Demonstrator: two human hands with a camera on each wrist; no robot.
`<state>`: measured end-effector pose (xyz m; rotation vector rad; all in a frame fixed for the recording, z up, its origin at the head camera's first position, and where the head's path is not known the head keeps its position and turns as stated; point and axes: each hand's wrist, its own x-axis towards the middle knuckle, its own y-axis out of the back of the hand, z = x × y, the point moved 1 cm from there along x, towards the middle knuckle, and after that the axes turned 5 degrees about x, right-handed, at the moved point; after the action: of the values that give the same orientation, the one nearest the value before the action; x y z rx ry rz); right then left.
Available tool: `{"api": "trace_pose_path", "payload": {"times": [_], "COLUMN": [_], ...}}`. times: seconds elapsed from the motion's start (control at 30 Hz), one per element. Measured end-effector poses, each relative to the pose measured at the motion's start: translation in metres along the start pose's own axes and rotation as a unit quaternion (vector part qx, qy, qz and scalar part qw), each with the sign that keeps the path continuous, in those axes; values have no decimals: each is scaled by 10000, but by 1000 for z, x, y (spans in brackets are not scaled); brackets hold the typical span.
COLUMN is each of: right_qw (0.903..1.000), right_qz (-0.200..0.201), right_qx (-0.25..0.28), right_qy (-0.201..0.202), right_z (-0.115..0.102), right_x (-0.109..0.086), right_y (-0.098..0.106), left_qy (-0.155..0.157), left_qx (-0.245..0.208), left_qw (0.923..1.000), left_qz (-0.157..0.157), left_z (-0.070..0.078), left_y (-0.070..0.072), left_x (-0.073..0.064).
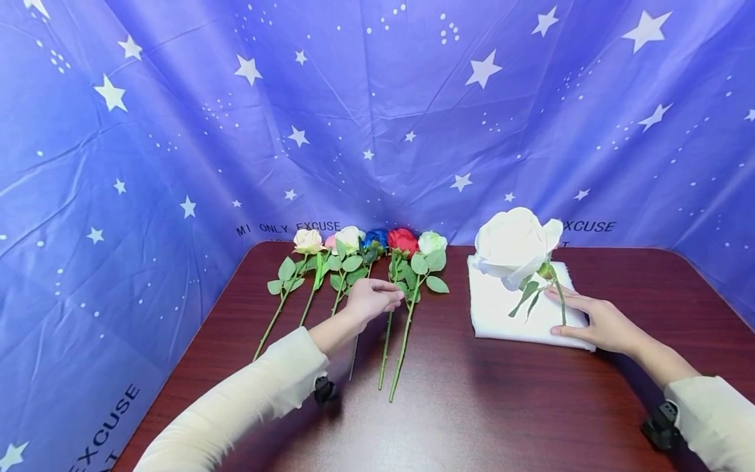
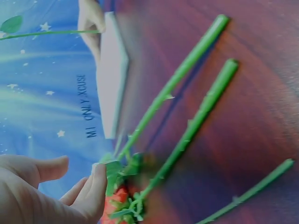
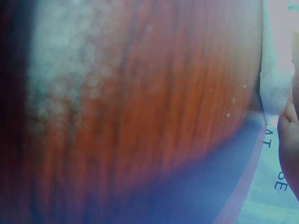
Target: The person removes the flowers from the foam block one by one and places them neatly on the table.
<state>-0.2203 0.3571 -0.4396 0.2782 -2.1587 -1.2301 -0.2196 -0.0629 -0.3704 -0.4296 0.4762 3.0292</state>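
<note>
My left hand (image 1: 373, 299) hovers over the row of roses, its thumb apart from the fingers and nothing between them. In the left wrist view its fingertips (image 2: 99, 175) overlap the green leaves by the red rose (image 2: 117, 198). On the right, a large white rose (image 1: 512, 246) stands upright with its stem in a white foam block (image 1: 501, 321). My right hand (image 1: 604, 324) rests on the block's right end, thumb and extended fingers on either side of the stem. Only a sliver of that hand (image 3: 289, 140) shows in the right wrist view.
Several roses lie side by side on the dark red table (image 1: 436, 426), among them a cream rose (image 1: 308, 240), a blue rose (image 1: 375, 239) and a pale green rose (image 1: 432, 242). Their stems point toward me. A blue star-patterned cloth (image 1: 366, 98) hangs behind the table.
</note>
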Motion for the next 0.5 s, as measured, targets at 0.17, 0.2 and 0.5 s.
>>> {"api": "trace_pose_path", "payload": {"times": [0.17,0.2,0.5], "right_qw": [10000,10000,10000], "right_qz": [-26,-21,-35], "right_qx": [12,11,0], "right_qy": [-40,-46,3], "right_z": [0,0,1], "right_x": [-2,-2,-1], "right_y": [0,0,0], "left_qy": [-304,-437,-1221], "left_qx": [76,102,309], "left_qw": [9995,9989,9893], "left_qz": [-62,-102,-735], "left_z": [12,14,32], "left_y": [-7,-10,-49], "left_x": [2,2,6]}}
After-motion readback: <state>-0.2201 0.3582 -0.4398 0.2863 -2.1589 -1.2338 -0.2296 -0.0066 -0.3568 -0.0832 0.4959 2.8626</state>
